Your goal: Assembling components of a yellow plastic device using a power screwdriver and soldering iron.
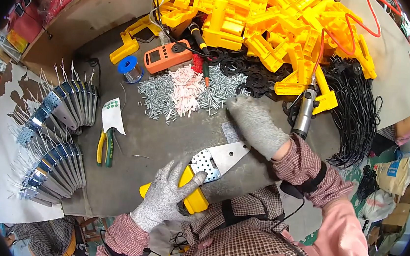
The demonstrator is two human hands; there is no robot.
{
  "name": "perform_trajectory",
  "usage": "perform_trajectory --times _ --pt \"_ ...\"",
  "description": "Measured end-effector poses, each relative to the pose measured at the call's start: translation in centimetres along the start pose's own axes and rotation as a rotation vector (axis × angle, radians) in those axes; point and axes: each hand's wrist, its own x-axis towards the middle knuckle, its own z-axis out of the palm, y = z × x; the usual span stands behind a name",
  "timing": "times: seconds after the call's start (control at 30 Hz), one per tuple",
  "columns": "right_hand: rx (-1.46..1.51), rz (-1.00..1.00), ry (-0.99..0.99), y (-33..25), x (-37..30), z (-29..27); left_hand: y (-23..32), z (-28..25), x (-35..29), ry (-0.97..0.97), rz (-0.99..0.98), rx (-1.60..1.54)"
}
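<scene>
The left hand (164, 195), at lower centre, is closed around a yellow casing (197, 201), its thumb on the metal plate (234, 155) fitted there; the right hand (257, 123) reaches to the edge of the screws (221, 87), its fingertips hidden, so I cannot tell whether it grips any; the step in hand seems to be fetching a screw for the plate, and the next move likely calls for a precise pinch; the grey desk (160, 136) bears pliers (106, 145) left of centre, yellow parts (274, 23) heaped along the top; beyond, cardboard boxes (397, 215) stand at far right.
</scene>
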Motion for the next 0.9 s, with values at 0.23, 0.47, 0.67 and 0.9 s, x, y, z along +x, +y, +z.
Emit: perform_trajectory --times 0.23,0.47,0.67,0.9 --pt "0.222 -0.131 0.145 1.0 0.1 -0.9 -0.4 0.2 0.0 -0.026 -0.027 0.006" --pt "0.916 -0.371 -0.003 -4.6 -6.5 2.4 -0.4 0.1 0.2 -0.006 -0.022 -0.031" --pt "0.865 -0.495 0.184 -5.2 -7.3 3.2 -0.4 1.0 -0.6 -0.056 -0.063 -0.073" --pt "0.827 -0.229 0.305 -7.8 -10.4 3.2 0.9 1.2 0.4 0.032 -0.055 -0.081"
